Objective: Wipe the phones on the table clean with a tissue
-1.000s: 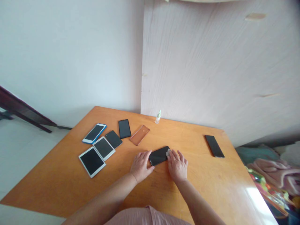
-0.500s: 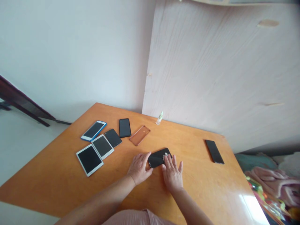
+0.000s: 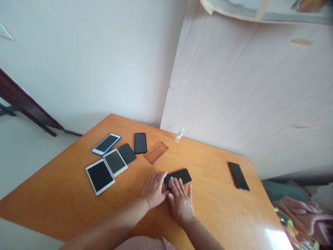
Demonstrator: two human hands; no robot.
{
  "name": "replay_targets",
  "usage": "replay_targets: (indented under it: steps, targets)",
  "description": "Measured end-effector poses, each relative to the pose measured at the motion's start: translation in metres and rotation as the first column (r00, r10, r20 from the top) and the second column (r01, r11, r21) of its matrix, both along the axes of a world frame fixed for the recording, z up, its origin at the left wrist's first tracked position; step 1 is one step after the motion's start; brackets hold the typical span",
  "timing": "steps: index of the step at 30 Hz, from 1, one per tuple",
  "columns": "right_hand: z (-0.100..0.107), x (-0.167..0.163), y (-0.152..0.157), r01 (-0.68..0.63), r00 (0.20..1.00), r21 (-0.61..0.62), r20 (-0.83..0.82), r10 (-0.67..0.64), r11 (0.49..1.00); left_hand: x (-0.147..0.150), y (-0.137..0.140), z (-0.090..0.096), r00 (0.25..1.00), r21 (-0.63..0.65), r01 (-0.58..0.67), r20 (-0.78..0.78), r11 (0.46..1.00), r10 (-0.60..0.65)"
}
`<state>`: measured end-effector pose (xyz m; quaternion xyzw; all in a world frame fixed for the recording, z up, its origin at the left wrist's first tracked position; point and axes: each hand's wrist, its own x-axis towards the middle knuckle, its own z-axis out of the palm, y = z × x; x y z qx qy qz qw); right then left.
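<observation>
A black smartphone (image 3: 183,175) lies screen up on the wooden table (image 3: 213,205) in front of me. My left hand (image 3: 154,189) holds its left end, thumb at the near edge and fingers at the far edge. Under the fingertips of my right hand (image 3: 182,205) is a small white wad (image 3: 171,179), perhaps a tissue, pressed on the left part of the screen. The fingers of that hand are nearly straight and cover part of the wad and of the phone.
White tablets (image 3: 100,176), (image 3: 116,162) and a blue-edged one (image 3: 106,143) lie at left, beside dark phones (image 3: 127,153), (image 3: 141,142). Behind are a brown phone case (image 3: 156,152) and a small bottle (image 3: 179,134). Another black phone (image 3: 239,176) lies at right.
My right hand has slid the white wad leftward across the phone screen, toward my left hand. My left hand stays at the phone's left end. The camera view has shifted slightly.
</observation>
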<state>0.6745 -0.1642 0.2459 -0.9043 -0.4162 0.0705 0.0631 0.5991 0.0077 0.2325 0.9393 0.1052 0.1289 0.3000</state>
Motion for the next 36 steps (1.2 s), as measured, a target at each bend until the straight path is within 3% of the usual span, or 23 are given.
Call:
replay_targets:
  steps: [2,3,8,10,12,14,15,18,21,23,27,29,33,36]
  targets:
    - [0.001,-0.004,0.004,-0.097,0.995,0.020,-0.030,0.097,0.995,0.000,0.000,0.000,1.000,-0.008,-0.004,0.005,1.000,0.004]
    - [0.002,0.000,0.004,-0.078,0.997,0.016,-0.021,0.078,0.997,0.000,0.000,0.000,1.000,-0.008,-0.006,0.009,1.000,0.006]
    - [0.007,0.033,0.005,0.279,0.957,-0.032,0.084,-0.276,0.960,0.000,-0.001,0.001,1.000,-0.003,-0.007,0.029,1.000,0.008]
    - [0.007,0.027,0.008,0.207,0.977,-0.020,0.065,-0.205,0.978,0.000,-0.001,0.000,0.999,-0.016,-0.016,0.028,1.000,0.017]
    - [0.006,0.012,0.013,0.017,1.000,0.012,0.015,-0.017,1.000,0.000,-0.001,-0.002,0.999,-0.031,-0.023,0.021,0.999,0.024]
    - [0.006,0.004,0.016,-0.122,0.992,0.040,-0.019,0.123,0.992,0.000,-0.001,-0.003,1.000,-0.043,-0.023,0.016,0.999,0.024]
    - [0.006,0.006,0.017,-0.130,0.991,0.040,-0.020,0.131,0.991,0.000,-0.001,-0.003,1.000,-0.047,-0.022,0.017,0.999,0.023]
    - [0.008,0.028,0.020,0.079,0.997,-0.004,0.027,-0.079,0.997,0.000,-0.001,-0.003,0.999,-0.048,-0.020,0.025,0.999,0.022]
    - [0.009,0.044,0.023,0.296,0.954,-0.029,0.067,-0.294,0.955,0.000,-0.001,-0.002,1.000,-0.043,-0.019,0.023,0.999,0.020]
    - [0.008,0.037,0.026,0.237,0.971,-0.025,0.052,-0.235,0.971,0.000,-0.001,-0.003,0.999,-0.041,-0.023,0.028,0.999,0.024]
    - [0.007,0.013,0.029,-0.077,0.996,0.017,-0.037,0.078,0.997,0.000,-0.002,-0.005,0.999,-0.040,-0.029,0.032,0.999,0.031]
    - [0.009,0.014,0.030,-0.056,0.998,0.014,-0.037,0.057,0.998,0.000,-0.002,-0.005,0.999,-0.043,-0.026,0.024,0.999,0.027]
    - [0.013,0.023,0.034,0.193,0.981,-0.018,0.021,-0.193,0.981,0.001,-0.002,-0.004,0.999,-0.030,-0.031,0.019,0.999,0.031]
    - [0.013,0.014,0.037,0.041,0.998,-0.007,-0.037,-0.041,0.999,0.000,-0.002,-0.005,0.999,-0.017,-0.037,0.028,0.999,0.037]
